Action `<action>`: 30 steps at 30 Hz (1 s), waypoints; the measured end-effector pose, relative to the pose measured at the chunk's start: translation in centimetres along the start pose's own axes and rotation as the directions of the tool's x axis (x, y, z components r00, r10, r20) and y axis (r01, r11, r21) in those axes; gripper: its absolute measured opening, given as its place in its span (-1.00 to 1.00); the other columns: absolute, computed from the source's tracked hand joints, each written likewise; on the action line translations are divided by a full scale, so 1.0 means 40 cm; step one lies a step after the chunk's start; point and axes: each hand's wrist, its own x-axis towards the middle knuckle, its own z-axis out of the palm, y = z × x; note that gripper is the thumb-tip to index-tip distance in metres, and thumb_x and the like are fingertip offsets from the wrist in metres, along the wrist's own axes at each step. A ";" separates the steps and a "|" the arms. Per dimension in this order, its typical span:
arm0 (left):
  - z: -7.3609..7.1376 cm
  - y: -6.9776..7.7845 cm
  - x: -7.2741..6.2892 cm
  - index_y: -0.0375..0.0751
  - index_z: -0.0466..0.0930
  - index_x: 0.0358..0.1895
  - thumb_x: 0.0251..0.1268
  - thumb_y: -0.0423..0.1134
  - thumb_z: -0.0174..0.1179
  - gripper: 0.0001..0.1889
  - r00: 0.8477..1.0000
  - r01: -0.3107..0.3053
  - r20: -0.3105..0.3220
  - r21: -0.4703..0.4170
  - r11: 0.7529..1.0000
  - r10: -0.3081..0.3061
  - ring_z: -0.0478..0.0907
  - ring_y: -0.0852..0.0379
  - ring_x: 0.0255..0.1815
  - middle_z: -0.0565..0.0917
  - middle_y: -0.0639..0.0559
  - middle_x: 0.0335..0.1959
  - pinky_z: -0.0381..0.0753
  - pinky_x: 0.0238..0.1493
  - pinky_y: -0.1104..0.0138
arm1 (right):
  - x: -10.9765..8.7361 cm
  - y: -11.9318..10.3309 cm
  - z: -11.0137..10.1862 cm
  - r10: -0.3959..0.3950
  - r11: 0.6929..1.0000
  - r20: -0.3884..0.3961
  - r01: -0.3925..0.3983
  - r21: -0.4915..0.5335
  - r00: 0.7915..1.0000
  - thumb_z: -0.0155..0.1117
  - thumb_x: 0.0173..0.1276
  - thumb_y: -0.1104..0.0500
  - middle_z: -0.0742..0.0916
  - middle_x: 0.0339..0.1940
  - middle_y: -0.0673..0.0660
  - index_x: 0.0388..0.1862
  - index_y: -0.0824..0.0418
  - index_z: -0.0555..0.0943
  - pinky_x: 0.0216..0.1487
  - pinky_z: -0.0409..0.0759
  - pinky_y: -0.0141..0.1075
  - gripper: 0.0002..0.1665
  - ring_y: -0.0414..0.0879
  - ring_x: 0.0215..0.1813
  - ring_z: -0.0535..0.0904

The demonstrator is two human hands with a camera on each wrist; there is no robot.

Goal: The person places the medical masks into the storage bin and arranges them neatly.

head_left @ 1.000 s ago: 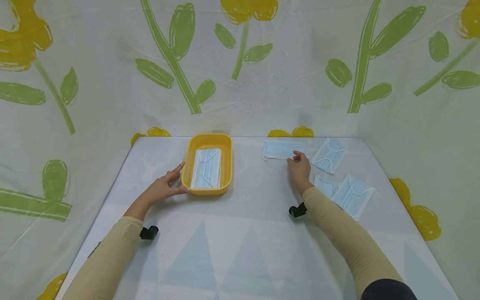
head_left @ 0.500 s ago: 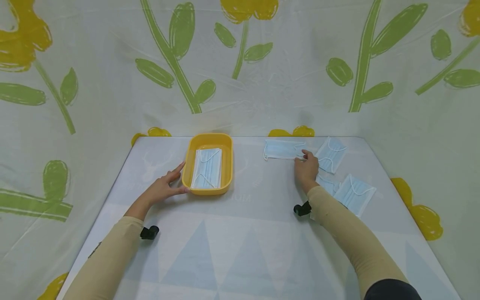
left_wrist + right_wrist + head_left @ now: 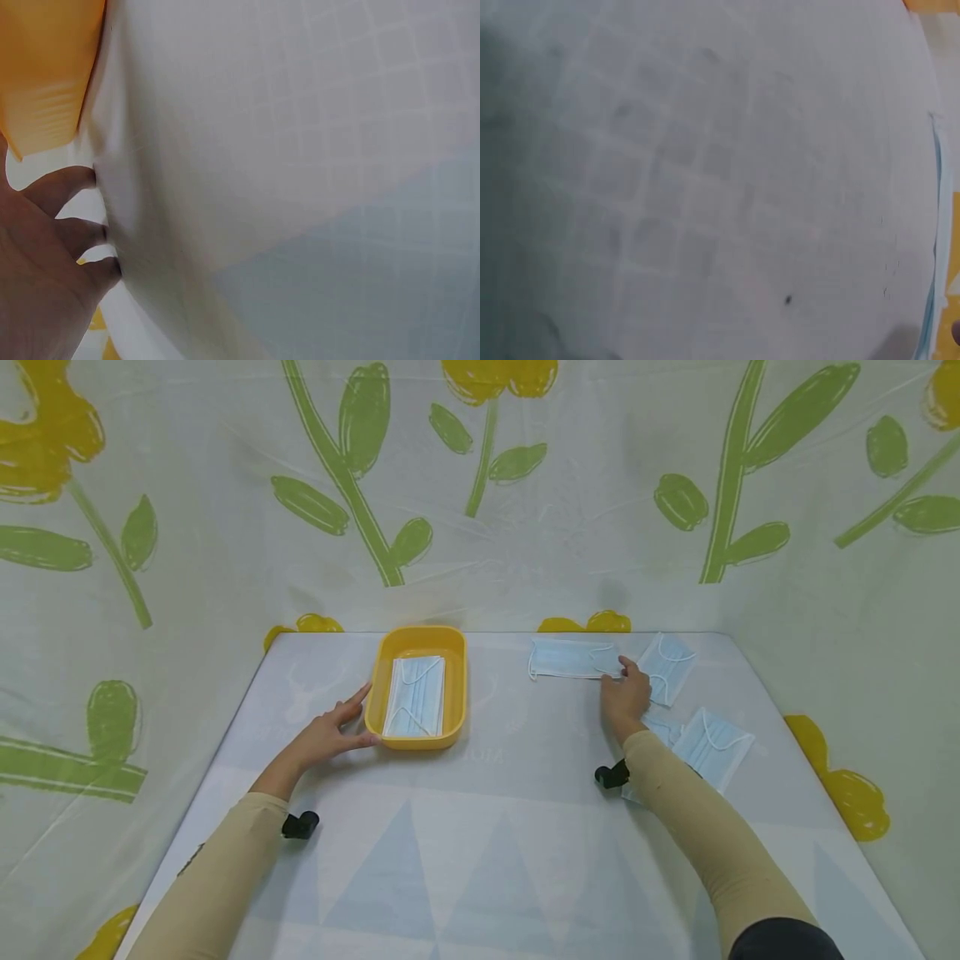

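My left hand (image 3: 327, 739) rests against the left side and near corner of a yellow plastic tray (image 3: 456, 706), thumb and fingers spread. In the left wrist view, its fingertips (image 3: 91, 232) come down on the tabletop beside the tray's wall. Inside the tray lies a stack of pale blue face masks (image 3: 415, 697) with white ear loops. My right hand (image 3: 627, 697) is at the right end of a single face mask (image 3: 566, 658) lying flat, thumb and index finger apart over that end. That mask's edge (image 3: 940, 225) shows at the right of the right wrist view.
Right of the right hand lies another face mask (image 3: 669, 664) at a slant. Nearer are overlapping masks (image 3: 712, 747), partly covered by the right forearm (image 3: 690, 810). A flower-printed sheet (image 3: 585, 552) stands behind the pale table (image 3: 480, 843).
My right hand has slid a little to the right along the single mask, toward its right end, while the mask stays in place. The left hand and the tray have not moved.
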 end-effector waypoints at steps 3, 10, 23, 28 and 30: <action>-0.001 -0.001 0.000 0.51 -0.31 0.63 0.13 0.42 0.32 0.13 1.000 -0.006 -0.002 0.004 1.000 0.006 -0.29 -0.40 0.64 0.16 -0.20 0.60 -0.19 0.41 -0.48 | 0.007 0.004 -0.001 0.014 1.000 -0.004 -0.014 0.000 1.000 0.13 0.47 0.20 0.52 0.32 0.31 0.52 0.18 0.38 0.41 0.25 0.10 -0.36 0.24 0.36 0.35; 0.000 -0.005 0.003 0.53 -0.31 0.63 0.13 0.43 0.31 0.13 1.000 -0.003 0.002 0.001 1.000 0.003 -0.29 -0.39 0.64 0.13 -0.20 0.61 -0.19 0.41 -0.48 | 0.013 0.001 -0.005 0.070 0.997 0.026 -0.070 0.017 0.997 0.10 0.49 0.17 0.50 0.35 0.30 0.57 0.15 0.32 0.44 0.24 0.08 -0.33 0.21 0.37 0.34; 0.000 -0.003 0.002 0.55 -0.30 0.62 0.12 0.44 0.31 0.12 1.000 0.007 0.002 0.000 1.000 -0.007 -0.30 -0.37 0.65 0.15 -0.18 0.61 -0.19 0.41 -0.48 | 0.022 -0.003 0.008 0.077 0.997 0.038 -0.076 -0.026 0.996 0.08 0.54 0.12 0.54 0.34 0.28 0.55 0.13 0.35 0.43 0.21 0.09 -0.38 0.19 0.37 0.34; 0.000 -0.007 0.005 0.58 -0.30 0.62 0.11 0.44 0.31 0.12 1.000 0.004 -0.001 -0.005 1.000 -0.004 -0.30 -0.37 0.64 0.14 -0.17 0.62 -0.19 0.42 -0.48 | 0.022 0.000 0.011 0.031 0.998 0.015 -0.030 -0.055 0.999 0.12 0.52 0.11 0.65 0.18 0.27 0.40 0.18 0.52 0.39 0.23 0.11 -0.48 0.21 0.33 0.40; 0.000 -0.008 0.005 0.59 -0.30 0.61 0.10 0.44 0.32 0.12 1.000 0.005 -0.001 -0.008 1.000 -0.005 -0.30 -0.37 0.64 0.14 -0.17 0.62 -0.20 0.41 -0.49 | 0.022 0.000 0.013 0.025 0.997 0.009 -0.025 -0.070 1.000 0.13 0.51 0.10 0.68 0.14 0.26 0.35 0.20 0.56 0.38 0.24 0.11 -0.51 0.21 0.32 0.41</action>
